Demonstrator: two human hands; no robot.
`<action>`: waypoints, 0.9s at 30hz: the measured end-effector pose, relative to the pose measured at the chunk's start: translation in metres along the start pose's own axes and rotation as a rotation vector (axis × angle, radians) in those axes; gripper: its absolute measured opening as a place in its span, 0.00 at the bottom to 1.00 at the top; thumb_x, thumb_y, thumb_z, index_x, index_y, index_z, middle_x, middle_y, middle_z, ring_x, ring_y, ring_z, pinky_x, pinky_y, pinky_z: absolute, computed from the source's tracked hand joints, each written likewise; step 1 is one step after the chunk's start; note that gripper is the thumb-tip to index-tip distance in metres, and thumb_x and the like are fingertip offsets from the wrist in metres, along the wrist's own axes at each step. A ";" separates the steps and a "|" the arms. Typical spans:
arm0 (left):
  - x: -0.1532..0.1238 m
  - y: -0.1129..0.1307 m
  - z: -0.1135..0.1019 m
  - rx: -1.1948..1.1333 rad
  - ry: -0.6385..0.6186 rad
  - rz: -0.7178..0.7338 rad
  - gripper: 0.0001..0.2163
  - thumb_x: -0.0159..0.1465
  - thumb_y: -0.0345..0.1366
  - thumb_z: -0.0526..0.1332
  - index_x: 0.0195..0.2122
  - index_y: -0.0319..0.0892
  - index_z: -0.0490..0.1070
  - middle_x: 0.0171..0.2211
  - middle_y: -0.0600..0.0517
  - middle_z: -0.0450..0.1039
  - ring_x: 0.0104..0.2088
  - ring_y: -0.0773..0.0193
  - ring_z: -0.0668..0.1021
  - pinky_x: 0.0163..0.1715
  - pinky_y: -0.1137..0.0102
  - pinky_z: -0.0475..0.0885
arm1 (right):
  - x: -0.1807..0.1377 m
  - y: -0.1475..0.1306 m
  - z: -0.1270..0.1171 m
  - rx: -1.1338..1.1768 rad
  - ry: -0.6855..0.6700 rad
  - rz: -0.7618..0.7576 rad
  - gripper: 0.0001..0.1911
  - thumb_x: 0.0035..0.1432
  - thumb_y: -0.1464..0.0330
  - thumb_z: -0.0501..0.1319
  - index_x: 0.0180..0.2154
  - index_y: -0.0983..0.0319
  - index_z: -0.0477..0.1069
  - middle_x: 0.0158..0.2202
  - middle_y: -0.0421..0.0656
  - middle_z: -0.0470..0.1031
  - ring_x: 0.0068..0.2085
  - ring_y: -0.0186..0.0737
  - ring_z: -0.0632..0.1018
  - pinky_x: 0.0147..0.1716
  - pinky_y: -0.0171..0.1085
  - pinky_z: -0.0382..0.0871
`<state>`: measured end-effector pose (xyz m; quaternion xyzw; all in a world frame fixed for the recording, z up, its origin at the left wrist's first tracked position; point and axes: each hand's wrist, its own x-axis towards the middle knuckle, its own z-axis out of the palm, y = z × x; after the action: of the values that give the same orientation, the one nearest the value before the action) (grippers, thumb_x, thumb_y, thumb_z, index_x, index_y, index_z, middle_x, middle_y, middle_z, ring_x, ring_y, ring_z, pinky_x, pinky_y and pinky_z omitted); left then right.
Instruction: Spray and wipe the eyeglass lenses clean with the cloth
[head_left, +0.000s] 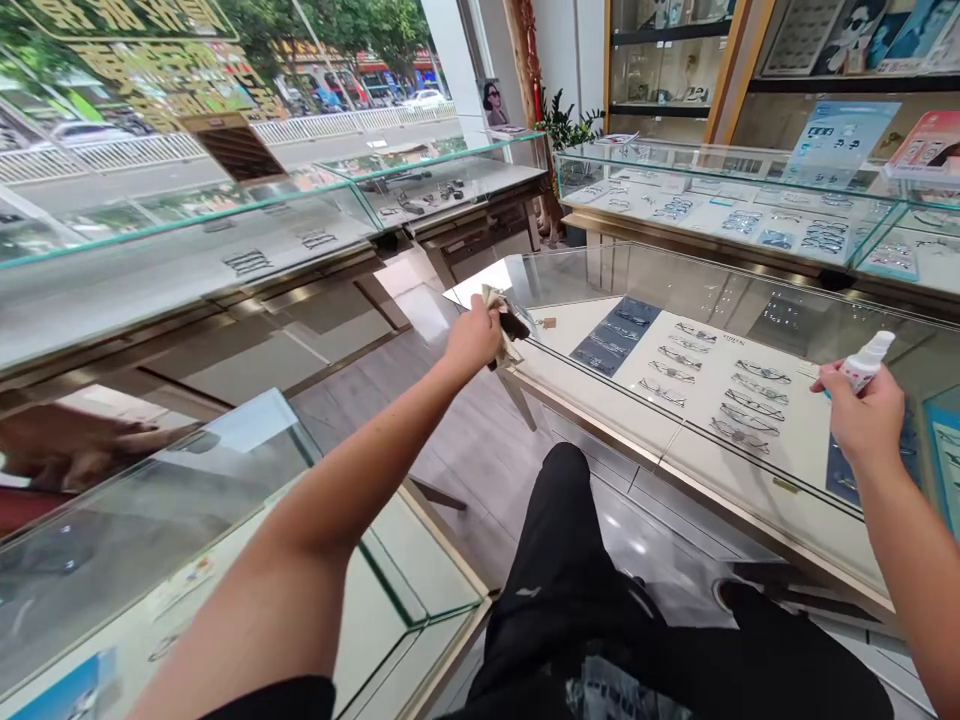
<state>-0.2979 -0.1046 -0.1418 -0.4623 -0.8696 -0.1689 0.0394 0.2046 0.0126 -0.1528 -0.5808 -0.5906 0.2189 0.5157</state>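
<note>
My left hand [472, 338] is stretched out and closed on a crumpled beige cloth [501, 318], held against the near corner of a glass display case [600, 270]. My right hand [862, 415] is closed round a small white spray bottle [868, 361] with its nozzle up, above the same case's glass top. Under the glass lie rows of eyeglasses [720, 385] on white and dark blue trays.
Another glass counter [225, 470] stands at my lower left. More glass cases [187, 225] run along the window and at the back right [750, 200]. My black-trousered leg [562, 560] reaches out over the grey floor between the counters. A potted plant [566, 125] stands at the back.
</note>
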 end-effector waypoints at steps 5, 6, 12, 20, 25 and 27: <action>0.001 0.061 0.060 -0.015 -0.139 0.180 0.21 0.71 0.34 0.48 0.60 0.29 0.65 0.62 0.24 0.71 0.65 0.35 0.73 0.63 0.43 0.68 | -0.046 0.029 -0.053 -0.087 0.037 0.097 0.15 0.42 0.55 0.63 0.30 0.58 0.69 0.25 0.39 0.72 0.29 0.40 0.71 0.35 0.43 0.64; -0.003 0.068 0.070 -0.021 -0.137 0.217 0.21 0.70 0.33 0.49 0.61 0.28 0.65 0.67 0.23 0.66 0.70 0.33 0.68 0.66 0.41 0.63 | -0.055 0.037 -0.065 -0.110 0.051 0.127 0.16 0.43 0.54 0.64 0.30 0.57 0.69 0.24 0.39 0.72 0.29 0.41 0.71 0.35 0.43 0.64; -0.030 0.094 0.095 -0.096 -0.131 0.437 0.27 0.69 0.31 0.48 0.67 0.20 0.58 0.71 0.19 0.57 0.74 0.33 0.59 0.70 0.40 0.56 | -0.076 0.065 -0.105 -0.072 0.204 0.263 0.18 0.42 0.52 0.65 0.31 0.57 0.67 0.24 0.39 0.71 0.29 0.41 0.71 0.36 0.43 0.65; -0.096 0.154 0.116 -0.261 -0.261 0.890 0.29 0.73 0.36 0.48 0.72 0.27 0.53 0.73 0.28 0.57 0.76 0.42 0.58 0.73 0.43 0.56 | -0.081 0.055 -0.098 -0.045 0.161 0.274 0.18 0.40 0.52 0.64 0.31 0.57 0.68 0.24 0.39 0.70 0.29 0.41 0.70 0.37 0.44 0.64; -0.147 0.183 0.104 -0.404 -0.393 1.175 0.29 0.74 0.36 0.48 0.74 0.31 0.50 0.75 0.31 0.54 0.77 0.44 0.54 0.75 0.44 0.54 | -0.088 0.052 -0.109 0.022 0.113 0.298 0.18 0.40 0.53 0.65 0.30 0.57 0.68 0.23 0.38 0.71 0.30 0.41 0.71 0.39 0.45 0.65; -0.165 0.178 0.095 -0.463 -0.455 1.295 0.27 0.74 0.35 0.47 0.73 0.34 0.52 0.75 0.33 0.54 0.78 0.47 0.54 0.75 0.46 0.53 | -0.090 0.050 -0.111 0.049 0.105 0.305 0.18 0.40 0.53 0.66 0.29 0.57 0.69 0.23 0.38 0.71 0.31 0.41 0.72 0.40 0.46 0.65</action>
<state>-0.0506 -0.1117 -0.2222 -0.9048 -0.3499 -0.1912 -0.1495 0.3047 -0.0960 -0.1866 -0.6618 -0.4623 0.2784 0.5203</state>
